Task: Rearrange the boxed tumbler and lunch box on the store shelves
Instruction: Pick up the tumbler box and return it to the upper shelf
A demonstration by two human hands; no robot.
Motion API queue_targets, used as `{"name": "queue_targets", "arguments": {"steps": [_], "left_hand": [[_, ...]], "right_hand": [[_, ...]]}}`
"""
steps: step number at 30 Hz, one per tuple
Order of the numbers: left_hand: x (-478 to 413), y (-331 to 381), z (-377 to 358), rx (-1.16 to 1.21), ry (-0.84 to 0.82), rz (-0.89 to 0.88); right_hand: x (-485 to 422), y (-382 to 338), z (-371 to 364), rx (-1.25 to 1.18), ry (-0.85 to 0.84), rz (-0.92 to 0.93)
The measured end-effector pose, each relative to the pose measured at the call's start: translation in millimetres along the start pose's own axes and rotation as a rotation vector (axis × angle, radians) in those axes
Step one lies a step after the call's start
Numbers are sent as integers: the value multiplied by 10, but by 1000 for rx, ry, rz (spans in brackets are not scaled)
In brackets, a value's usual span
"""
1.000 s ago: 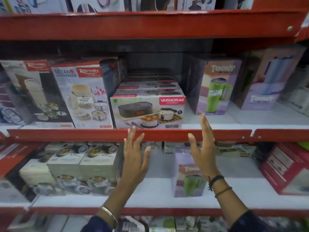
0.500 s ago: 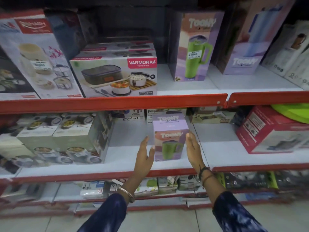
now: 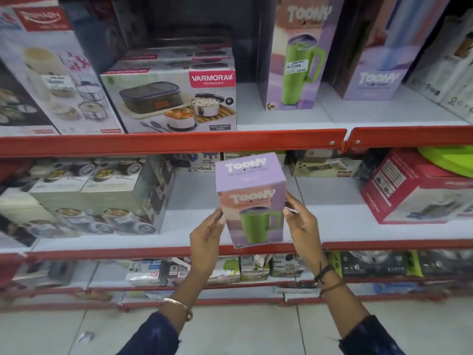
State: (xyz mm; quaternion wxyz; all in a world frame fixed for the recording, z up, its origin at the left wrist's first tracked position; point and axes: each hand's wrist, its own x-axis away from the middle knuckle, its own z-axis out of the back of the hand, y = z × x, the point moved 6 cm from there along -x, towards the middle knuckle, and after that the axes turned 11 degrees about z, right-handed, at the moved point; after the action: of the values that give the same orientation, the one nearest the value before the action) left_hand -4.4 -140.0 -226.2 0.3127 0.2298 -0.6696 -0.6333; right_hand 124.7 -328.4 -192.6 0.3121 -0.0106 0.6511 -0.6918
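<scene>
A purple Toony tumbler box (image 3: 252, 198) with a green mug printed on it is held between both hands, in front of the middle shelf (image 3: 194, 221). My left hand (image 3: 208, 234) grips its left side, my right hand (image 3: 300, 224) its right side. The box tilts slightly, its bottom at the shelf's red front edge. On the shelf above, a Varmora lunch box carton (image 3: 174, 101) stands at the front, with a taller Toony tumbler box (image 3: 294, 55) to its right.
Green-white lunch box cartons (image 3: 97, 198) fill the middle shelf's left; a red carton (image 3: 419, 188) sits at its right. A red rail (image 3: 171, 143) fronts the upper shelf. More Toony and Rishabh boxes stand above. Small boxes line the low shelf.
My hands dropped from the upper shelf to the middle one and closed on the purple tumbler box. It has been drawn forward to the shelf's front edge.
</scene>
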Motion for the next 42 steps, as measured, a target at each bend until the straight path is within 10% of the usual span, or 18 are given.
{"name": "queue_targets", "arguments": {"steps": [10,26,42], "left_hand": [[97,1222,135,12,42,-251],[98,1441,-15,116,-38,-174],[-267,2775,-1007,14,39,-751]], "right_hand": [[-458,-699,10,-110,40,102],[-465,-998,173,-134,110,138],[-1618,-1855,894,113,211,574]]}}
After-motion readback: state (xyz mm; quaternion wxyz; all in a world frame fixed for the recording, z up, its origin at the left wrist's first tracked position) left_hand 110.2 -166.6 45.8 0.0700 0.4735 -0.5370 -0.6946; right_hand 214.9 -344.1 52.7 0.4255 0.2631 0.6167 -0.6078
